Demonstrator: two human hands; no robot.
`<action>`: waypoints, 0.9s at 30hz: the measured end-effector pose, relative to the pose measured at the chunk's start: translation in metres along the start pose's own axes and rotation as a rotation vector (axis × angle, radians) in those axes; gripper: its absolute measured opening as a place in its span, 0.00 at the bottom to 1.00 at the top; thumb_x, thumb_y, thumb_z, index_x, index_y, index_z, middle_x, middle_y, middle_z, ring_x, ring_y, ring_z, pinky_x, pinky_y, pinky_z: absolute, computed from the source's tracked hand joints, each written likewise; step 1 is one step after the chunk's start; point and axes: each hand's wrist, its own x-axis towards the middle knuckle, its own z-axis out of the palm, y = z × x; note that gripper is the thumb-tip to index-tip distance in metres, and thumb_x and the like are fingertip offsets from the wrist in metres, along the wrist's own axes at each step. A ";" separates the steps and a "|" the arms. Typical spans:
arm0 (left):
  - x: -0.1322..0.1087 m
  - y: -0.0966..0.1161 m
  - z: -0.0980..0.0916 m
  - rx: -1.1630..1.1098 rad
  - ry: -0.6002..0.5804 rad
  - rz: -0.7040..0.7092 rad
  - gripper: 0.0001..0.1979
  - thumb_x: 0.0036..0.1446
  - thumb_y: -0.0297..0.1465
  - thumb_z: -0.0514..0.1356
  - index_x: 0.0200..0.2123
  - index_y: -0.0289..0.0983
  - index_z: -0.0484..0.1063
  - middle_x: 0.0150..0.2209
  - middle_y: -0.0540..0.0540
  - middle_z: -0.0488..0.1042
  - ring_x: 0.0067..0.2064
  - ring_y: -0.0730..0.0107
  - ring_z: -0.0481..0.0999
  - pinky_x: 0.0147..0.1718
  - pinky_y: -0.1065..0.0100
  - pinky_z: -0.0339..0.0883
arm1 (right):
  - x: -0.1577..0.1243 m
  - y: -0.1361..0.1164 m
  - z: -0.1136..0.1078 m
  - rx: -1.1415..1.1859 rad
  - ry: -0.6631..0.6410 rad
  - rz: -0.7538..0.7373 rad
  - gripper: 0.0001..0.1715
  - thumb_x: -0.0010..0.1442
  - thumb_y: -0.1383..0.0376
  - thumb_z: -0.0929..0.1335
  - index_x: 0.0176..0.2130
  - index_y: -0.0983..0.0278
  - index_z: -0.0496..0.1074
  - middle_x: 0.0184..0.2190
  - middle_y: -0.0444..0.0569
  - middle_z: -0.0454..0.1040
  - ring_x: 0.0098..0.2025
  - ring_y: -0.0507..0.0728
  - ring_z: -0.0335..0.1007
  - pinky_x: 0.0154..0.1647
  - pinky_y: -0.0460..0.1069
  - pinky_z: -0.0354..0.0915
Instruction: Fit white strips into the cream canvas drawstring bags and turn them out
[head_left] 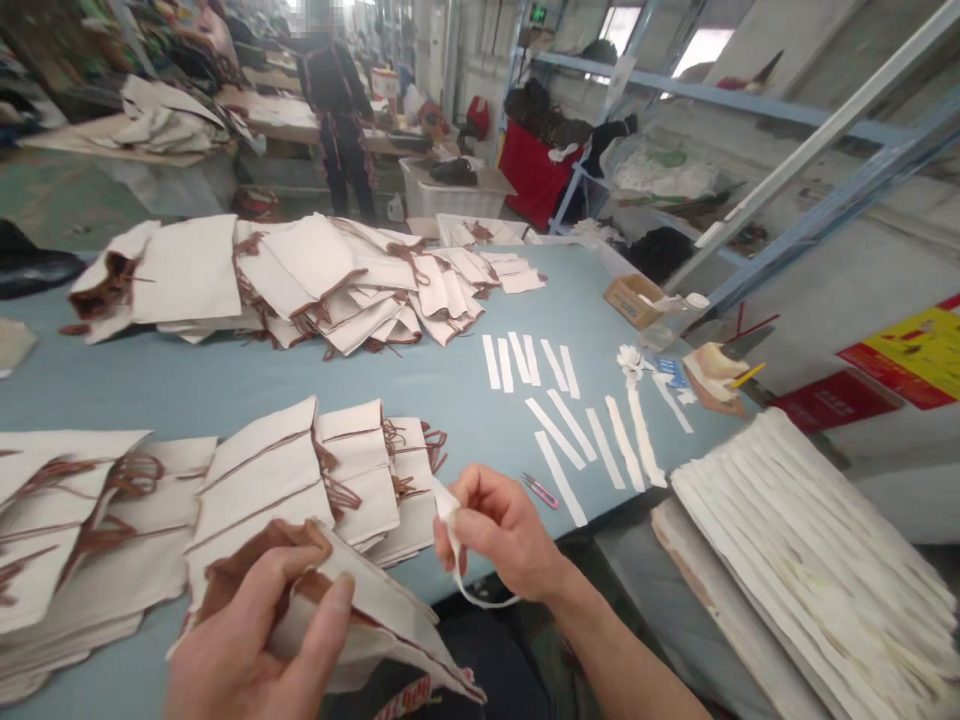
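Bag gripped in left hand over near edge of worktop, long axis slanting, corner pointing right. Right hand pinches looping white strip. Crate beyond far edge holds dark bundle.

Open lane on blue table, cloth pile behind, cloth stacks nearer; snips by right hand

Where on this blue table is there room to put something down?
The blue table shows bare patches between the back cloth pile and front cloth stacks, and between that pile and the cardboard box. Front left and around the white strips are crowded.
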 end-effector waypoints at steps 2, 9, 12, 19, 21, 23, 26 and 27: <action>0.001 0.008 -0.007 -0.086 -0.025 -0.040 0.18 0.61 0.47 0.64 0.49 0.44 0.77 0.39 0.47 0.84 0.36 0.58 0.83 0.35 0.65 0.74 | -0.003 -0.007 0.009 -0.427 0.032 -0.212 0.08 0.68 0.63 0.69 0.35 0.60 0.67 0.27 0.43 0.73 0.27 0.51 0.68 0.29 0.45 0.63; 0.003 0.033 -0.007 -0.734 -0.410 -0.242 0.17 0.59 0.44 0.66 0.45 0.38 0.81 0.36 0.47 0.83 0.34 0.61 0.81 0.34 0.68 0.76 | -0.005 -0.019 0.036 -1.052 -0.009 -0.755 0.08 0.70 0.73 0.65 0.39 0.61 0.69 0.29 0.45 0.79 0.30 0.53 0.75 0.32 0.46 0.65; -0.001 0.030 -0.002 -0.850 -0.397 -0.335 0.18 0.60 0.46 0.66 0.42 0.36 0.81 0.30 0.49 0.79 0.30 0.65 0.76 0.30 0.70 0.73 | -0.007 -0.016 0.043 -1.121 -0.023 -0.766 0.09 0.70 0.73 0.65 0.37 0.61 0.69 0.28 0.46 0.79 0.30 0.54 0.76 0.31 0.47 0.66; -0.014 0.030 -0.007 -0.867 -0.339 -0.310 0.16 0.64 0.43 0.65 0.34 0.36 0.79 0.27 0.50 0.75 0.27 0.70 0.72 0.26 0.74 0.67 | -0.020 -0.008 0.047 -0.667 0.050 -0.414 0.13 0.67 0.61 0.69 0.50 0.62 0.70 0.34 0.46 0.79 0.33 0.54 0.75 0.36 0.48 0.71; -0.016 0.034 -0.010 -0.843 -0.335 -0.288 0.15 0.64 0.42 0.64 0.32 0.36 0.78 0.27 0.49 0.75 0.27 0.69 0.73 0.26 0.73 0.68 | -0.020 -0.008 0.048 -0.469 0.031 -0.218 0.21 0.67 0.53 0.69 0.52 0.63 0.71 0.38 0.48 0.79 0.39 0.56 0.76 0.43 0.50 0.73; -0.017 0.037 -0.012 -0.827 -0.355 -0.261 0.16 0.64 0.42 0.64 0.31 0.36 0.78 0.25 0.49 0.74 0.26 0.68 0.73 0.25 0.72 0.67 | -0.019 -0.006 0.052 -0.390 -0.040 -0.131 0.21 0.66 0.50 0.69 0.49 0.63 0.74 0.42 0.50 0.80 0.45 0.58 0.76 0.50 0.52 0.71; -0.020 0.036 -0.013 -0.789 -0.348 -0.229 0.16 0.65 0.41 0.63 0.31 0.36 0.77 0.24 0.50 0.72 0.26 0.71 0.70 0.24 0.74 0.63 | -0.019 0.000 0.066 -0.313 -0.010 -0.106 0.14 0.66 0.53 0.71 0.41 0.62 0.75 0.40 0.48 0.80 0.44 0.57 0.76 0.49 0.51 0.69; -0.022 0.034 -0.014 -0.773 -0.332 -0.233 0.16 0.65 0.41 0.63 0.31 0.36 0.77 0.25 0.51 0.72 0.26 0.72 0.69 0.25 0.74 0.62 | -0.020 0.004 0.071 -0.268 0.028 -0.102 0.13 0.67 0.55 0.70 0.39 0.62 0.74 0.38 0.47 0.79 0.42 0.56 0.75 0.48 0.50 0.69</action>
